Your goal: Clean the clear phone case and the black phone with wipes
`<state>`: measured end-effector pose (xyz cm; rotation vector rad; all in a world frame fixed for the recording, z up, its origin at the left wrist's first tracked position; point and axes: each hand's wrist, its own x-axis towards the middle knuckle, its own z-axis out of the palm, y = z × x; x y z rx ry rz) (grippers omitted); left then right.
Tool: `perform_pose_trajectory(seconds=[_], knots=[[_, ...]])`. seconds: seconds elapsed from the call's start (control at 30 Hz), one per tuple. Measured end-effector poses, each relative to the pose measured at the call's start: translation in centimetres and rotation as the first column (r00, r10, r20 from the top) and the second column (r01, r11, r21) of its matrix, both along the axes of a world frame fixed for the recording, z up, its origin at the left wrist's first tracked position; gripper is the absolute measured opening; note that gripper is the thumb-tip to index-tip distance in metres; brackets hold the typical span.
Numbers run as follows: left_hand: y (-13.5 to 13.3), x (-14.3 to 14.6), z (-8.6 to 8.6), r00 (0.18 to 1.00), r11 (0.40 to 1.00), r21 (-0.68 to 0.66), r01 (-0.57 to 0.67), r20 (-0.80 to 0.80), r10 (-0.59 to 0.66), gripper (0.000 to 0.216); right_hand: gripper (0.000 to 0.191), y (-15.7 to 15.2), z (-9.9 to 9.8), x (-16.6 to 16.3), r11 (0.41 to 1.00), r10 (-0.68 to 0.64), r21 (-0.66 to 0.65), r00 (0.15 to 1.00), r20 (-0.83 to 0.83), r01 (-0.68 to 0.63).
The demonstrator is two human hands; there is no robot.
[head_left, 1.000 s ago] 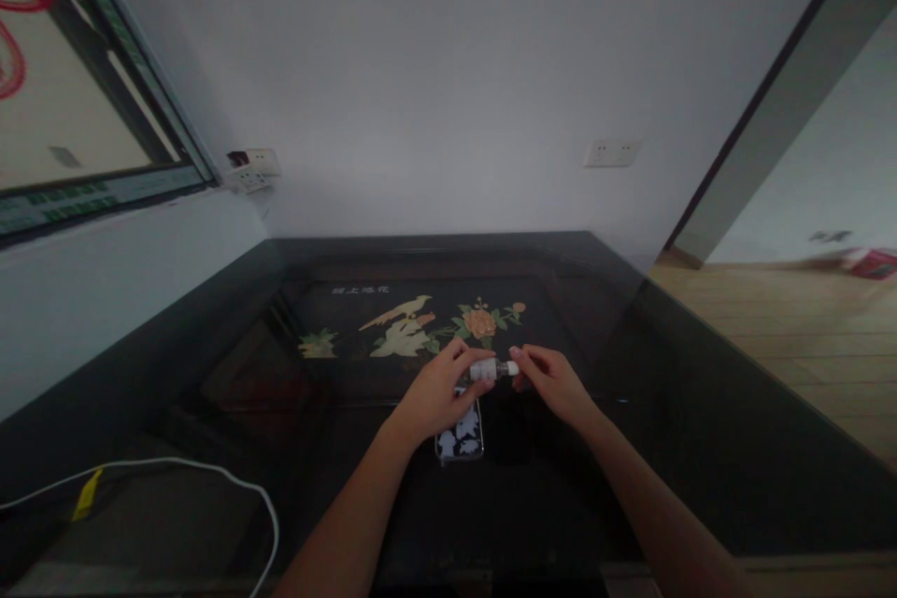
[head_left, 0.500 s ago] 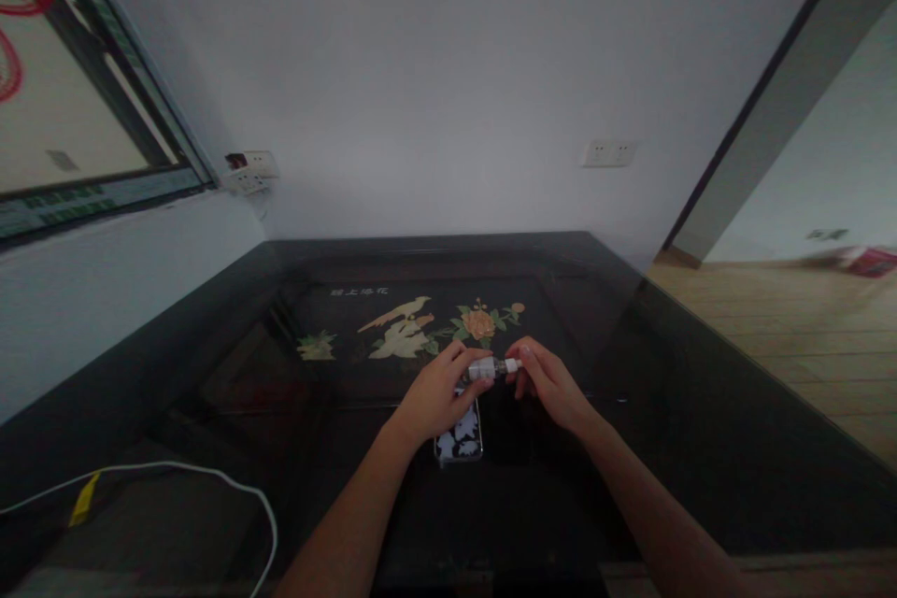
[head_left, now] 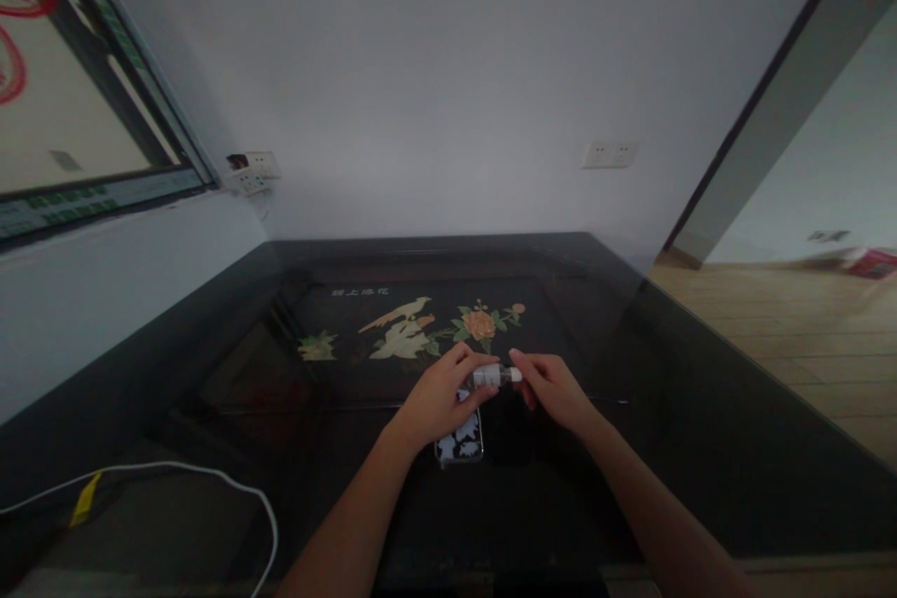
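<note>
My left hand [head_left: 438, 397] is closed around a small clear bottle [head_left: 486, 377] with a pale label, lying sideways between thumb and fingers. The bottle's white cap [head_left: 516, 375] points right, towards my right hand [head_left: 557, 388], whose thumb and index finger pinch at it. A phone [head_left: 459, 441] in a black-and-white patterned case lies on the dark table [head_left: 561, 505] beneath my left hand, which hides its upper end.
Bird and flower artwork [head_left: 403, 336] decorates the tabletop beyond my hands. A white cable [head_left: 189, 465] with a yellow tag [head_left: 85, 500] curves across the lower left. Wall sockets [head_left: 609, 154] sit above the table's back edge.
The bottle and its cap have shifted slightly down and right. My right hand has turned, its fingers more curled around the cap end. The phone stays put.
</note>
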<state>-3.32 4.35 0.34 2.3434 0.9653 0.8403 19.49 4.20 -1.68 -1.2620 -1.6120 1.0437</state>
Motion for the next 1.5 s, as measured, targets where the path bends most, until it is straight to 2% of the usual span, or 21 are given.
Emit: perform_pose_trajectory(seconds=[0.1,0.17,0.27,0.4,0.47,0.63,0.83,1.03,1.23,1.5], knots=[[0.0,0.1,-0.1,1.0,1.0,0.003,-0.008,0.001,0.008,0.038,0.068,0.0,-0.6,0.1,1.0,-0.028,0.01,1.0,0.001,0.028],[0.1,0.1,-0.2,1.0,1.0,0.003,-0.021,0.014,0.021,0.037,0.068,0.1,-0.7,0.1,0.998,-0.035,0.057,0.998,-0.044,0.037],[0.2,0.1,-0.2,0.999,0.999,0.003,-0.032,0.042,0.032,0.033,0.052,0.0,-0.2,0.2,0.993,-0.02,0.112,0.993,-0.119,0.033],[0.2,0.2,-0.1,0.996,0.999,-0.014,-0.037,0.081,0.038,0.03,0.038,-0.4,0.8,0.2,0.991,0.068,0.128,0.983,-0.172,-0.046],[0.1,0.2,0.1,0.995,0.999,-0.026,-0.036,0.09,0.038,0.029,0.033,-0.6,1.0,0.1,0.989,0.085,0.136,0.984,-0.155,-0.064],[0.0,0.1,0.2,0.998,0.999,-0.023,-0.029,0.057,0.031,0.026,0.026,-0.5,0.9,-0.1,0.992,0.028,0.123,0.996,-0.085,-0.018],[-0.1,0.3,0.1,0.998,0.999,0.002,-0.039,-0.041,0.039,0.025,0.037,-0.3,0.5,-0.1,0.997,0.047,0.061,0.998,-0.037,-0.045],[-0.1,0.3,0.2,0.998,0.998,-0.017,-0.06,-0.02,0.06,0.021,0.034,-0.6,0.7,0.0,0.987,0.062,0.151,0.993,-0.103,-0.046],[0.0,0.2,-0.2,0.998,0.997,-0.034,-0.067,-0.005,0.067,0.022,0.042,-0.5,0.6,-0.1,0.994,0.088,0.073,0.986,-0.14,-0.078],[0.1,0.3,-0.3,0.996,0.997,-0.008,-0.072,-0.044,0.071,0.023,0.023,-0.2,0.8,-0.2,0.992,0.031,0.123,0.998,-0.054,-0.024]])
